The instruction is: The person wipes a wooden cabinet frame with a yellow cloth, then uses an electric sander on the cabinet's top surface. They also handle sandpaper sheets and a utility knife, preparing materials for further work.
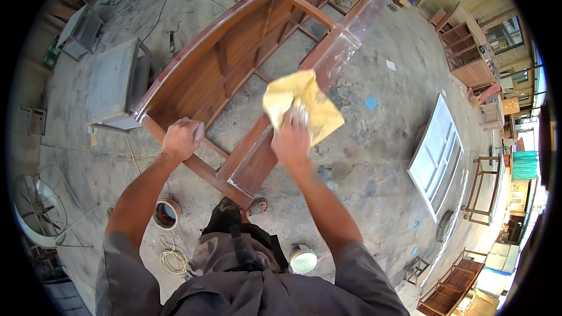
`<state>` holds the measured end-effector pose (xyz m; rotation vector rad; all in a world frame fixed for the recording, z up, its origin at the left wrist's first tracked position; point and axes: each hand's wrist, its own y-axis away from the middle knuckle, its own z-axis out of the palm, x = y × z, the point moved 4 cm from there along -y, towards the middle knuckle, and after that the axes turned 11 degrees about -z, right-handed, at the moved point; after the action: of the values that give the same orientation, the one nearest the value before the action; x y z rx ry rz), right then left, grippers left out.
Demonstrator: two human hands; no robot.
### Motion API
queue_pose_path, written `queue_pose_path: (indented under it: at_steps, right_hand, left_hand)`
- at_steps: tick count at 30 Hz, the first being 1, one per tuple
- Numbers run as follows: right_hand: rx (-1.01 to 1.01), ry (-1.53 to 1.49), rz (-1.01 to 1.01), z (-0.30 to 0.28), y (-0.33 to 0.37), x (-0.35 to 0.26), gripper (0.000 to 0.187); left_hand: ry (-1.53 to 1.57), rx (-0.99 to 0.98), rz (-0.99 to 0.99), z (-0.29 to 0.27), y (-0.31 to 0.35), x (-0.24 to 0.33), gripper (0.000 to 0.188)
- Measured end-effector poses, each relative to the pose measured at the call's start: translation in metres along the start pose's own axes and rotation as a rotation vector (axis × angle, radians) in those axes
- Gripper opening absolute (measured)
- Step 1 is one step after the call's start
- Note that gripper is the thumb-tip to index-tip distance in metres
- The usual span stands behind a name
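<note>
My left hand [184,139] is closed over the end rail of a large reddish-brown wooden frame [205,76], which has a long curved side and several cross bars. In my right hand [293,134] is a creased yellow sheet of sandpaper [313,108], spread beyond the fingers and slightly blurred. This hand is above the frame's flat right-hand board [254,152], where whitish dust marks show farther along. Whether the sheet touches the wood I cannot tell. Pale patches show on the right fingers, and the sheet hides part of the board.
By my feet stand a bucket with dark contents [167,213] and a white bucket [303,259]; coiled cord [174,260] lies nearby. A grey cabinet [114,85] stands left of the frame. To the right are a white panel [436,155] and a wooden shelf unit [465,50].
</note>
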<state>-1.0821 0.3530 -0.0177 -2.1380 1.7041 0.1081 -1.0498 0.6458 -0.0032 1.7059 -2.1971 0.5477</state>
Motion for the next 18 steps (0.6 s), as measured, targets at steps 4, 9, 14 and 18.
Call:
queue_pose_path:
  at_steps: [4,9,14,18]
  right_hand:
    - [-0.019,-0.008,0.030,0.021,0.019,-0.046,0.059]
    - [-0.017,-0.104,-0.014,0.017,0.030,-0.052,0.062]
    - [-0.036,-0.121,0.225,0.005,-0.063,0.051,0.055]
    - [0.074,0.040,-0.017,0.014,-0.023,0.004,0.064]
  left_hand:
    - [-0.006,0.028,-0.006,0.003,0.002,-0.004,0.010]
    - [-0.009,0.007,-0.001,0.001,0.005,-0.010,0.008]
    - [-0.005,0.012,0.046,0.009,-0.003,-0.005,0.009]
    - [-0.056,0.019,0.022,0.006,0.002,-0.008,0.008]
